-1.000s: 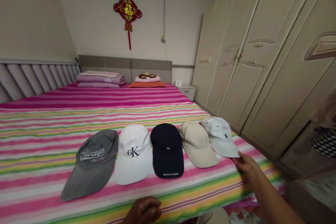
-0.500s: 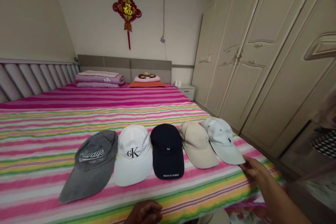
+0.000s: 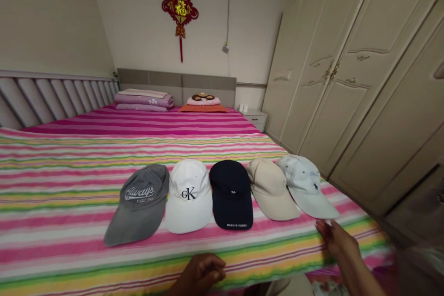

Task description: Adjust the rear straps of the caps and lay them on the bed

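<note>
Five caps lie in a row on the striped bedsheet, brims toward me: a grey cap (image 3: 140, 208), a white cap (image 3: 189, 201), a navy cap (image 3: 231, 196), a beige cap (image 3: 272, 192) and a pale blue cap (image 3: 308, 187) at the right end. Just below the pale blue brim is my right hand (image 3: 336, 240), its fingers apart and nothing held. My left hand (image 3: 204, 270) rests low at the bed's near edge, in front of the white and navy caps. Its fingers are loosely curled with a gap to the thumb, and no object shows in them.
The bed's striped sheet (image 3: 69, 157) reaches back to folded purple bedding (image 3: 142, 101) and a pink pillow (image 3: 204, 100). A tall cream wardrobe (image 3: 367, 101) runs along the right. A small nightstand (image 3: 255, 118) stands beyond the bed.
My right hand has come away from the pale blue cap's brim and sits slightly below it. The view has shifted, moving the caps rightward in the picture. Left hand stays low.
</note>
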The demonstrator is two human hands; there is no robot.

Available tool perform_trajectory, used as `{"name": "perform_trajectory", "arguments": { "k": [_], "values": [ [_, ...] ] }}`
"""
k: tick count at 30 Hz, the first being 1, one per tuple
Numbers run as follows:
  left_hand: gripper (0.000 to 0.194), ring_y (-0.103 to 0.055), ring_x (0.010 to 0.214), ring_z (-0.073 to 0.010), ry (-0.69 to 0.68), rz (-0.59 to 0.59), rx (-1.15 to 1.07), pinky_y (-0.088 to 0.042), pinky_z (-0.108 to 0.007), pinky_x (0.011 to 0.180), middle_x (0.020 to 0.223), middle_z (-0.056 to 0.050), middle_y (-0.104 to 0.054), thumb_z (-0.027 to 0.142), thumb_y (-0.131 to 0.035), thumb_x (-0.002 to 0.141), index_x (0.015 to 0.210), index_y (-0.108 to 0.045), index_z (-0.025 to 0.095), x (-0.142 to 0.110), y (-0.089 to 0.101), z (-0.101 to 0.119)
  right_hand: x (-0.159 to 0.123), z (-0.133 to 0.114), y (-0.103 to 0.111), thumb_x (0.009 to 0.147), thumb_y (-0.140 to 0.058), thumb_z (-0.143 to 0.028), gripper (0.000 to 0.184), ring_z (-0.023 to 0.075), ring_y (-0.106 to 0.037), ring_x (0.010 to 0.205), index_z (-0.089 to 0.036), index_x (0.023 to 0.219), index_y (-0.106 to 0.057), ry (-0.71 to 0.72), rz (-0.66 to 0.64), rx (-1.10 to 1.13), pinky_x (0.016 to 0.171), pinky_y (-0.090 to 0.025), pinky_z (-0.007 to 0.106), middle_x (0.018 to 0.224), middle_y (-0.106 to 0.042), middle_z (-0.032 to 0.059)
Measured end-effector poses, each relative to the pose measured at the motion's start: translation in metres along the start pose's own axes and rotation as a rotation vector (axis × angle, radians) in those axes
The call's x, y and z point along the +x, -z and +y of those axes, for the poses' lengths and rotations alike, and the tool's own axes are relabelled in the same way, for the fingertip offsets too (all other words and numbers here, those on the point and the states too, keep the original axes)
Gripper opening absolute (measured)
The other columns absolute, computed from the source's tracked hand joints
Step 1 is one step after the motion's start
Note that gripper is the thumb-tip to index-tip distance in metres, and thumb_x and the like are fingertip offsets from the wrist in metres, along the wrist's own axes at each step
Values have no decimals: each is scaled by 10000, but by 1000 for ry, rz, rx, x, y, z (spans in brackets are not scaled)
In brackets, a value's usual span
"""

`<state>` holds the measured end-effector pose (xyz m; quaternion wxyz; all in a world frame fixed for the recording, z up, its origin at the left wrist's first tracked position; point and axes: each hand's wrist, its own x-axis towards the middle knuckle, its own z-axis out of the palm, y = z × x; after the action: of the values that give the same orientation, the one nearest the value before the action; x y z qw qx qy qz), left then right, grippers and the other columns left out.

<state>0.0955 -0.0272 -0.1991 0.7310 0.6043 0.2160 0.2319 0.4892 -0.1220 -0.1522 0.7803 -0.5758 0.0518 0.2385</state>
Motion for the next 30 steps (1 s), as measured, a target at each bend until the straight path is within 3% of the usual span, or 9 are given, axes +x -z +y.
{"name": "perform_trajectory", "arguments": {
  "k": [3,9,16,24,30],
  "values": [
    [241,-546,761,-142,-9,17,-25,-385,-284,726,777,-24,-622,345,-614,717,900,-629,189,-2,-4,3,-22,11,-7,796,-479,-27,239,69,-563,405,-139,584,-481,-78,-38,-29,461,-500,160,463,-565,-55],
    [288,-513,634,-100,-17,28,-82,-373,-253,634,670,-9,-601,376,-649,673,841,-612,145,3,-7,13,-61,26,-36,730,-568,-41,95,162,-639,481,-121,680,-553,-276,-266,-145,436,-525,202,542,-653,60],
    [363,-515,593,-99,4,93,-59,-372,-252,589,661,-28,-613,430,-657,641,823,-597,122,-3,-4,14,-71,43,-63,803,-503,-56,100,143,-633,473,-143,845,-478,-278,-340,-182,479,-555,228,537,-637,8],
    [355,-521,595,-103,-24,63,-76,-388,-259,610,657,-25,-622,431,-654,642,821,-611,128,-6,-4,8,-72,44,-61,799,-508,-57,81,152,-656,547,-108,859,-493,-258,-403,-175,557,-570,238,604,-655,51],
    [323,-560,590,-117,20,114,-80,-409,-266,615,665,-40,-656,396,-666,636,810,-623,128,-7,-2,8,-73,41,-59,761,-547,-40,100,159,-649,526,-108,832,-530,-257,-438,-192,553,-571,253,597,-662,49]
  ]
}}
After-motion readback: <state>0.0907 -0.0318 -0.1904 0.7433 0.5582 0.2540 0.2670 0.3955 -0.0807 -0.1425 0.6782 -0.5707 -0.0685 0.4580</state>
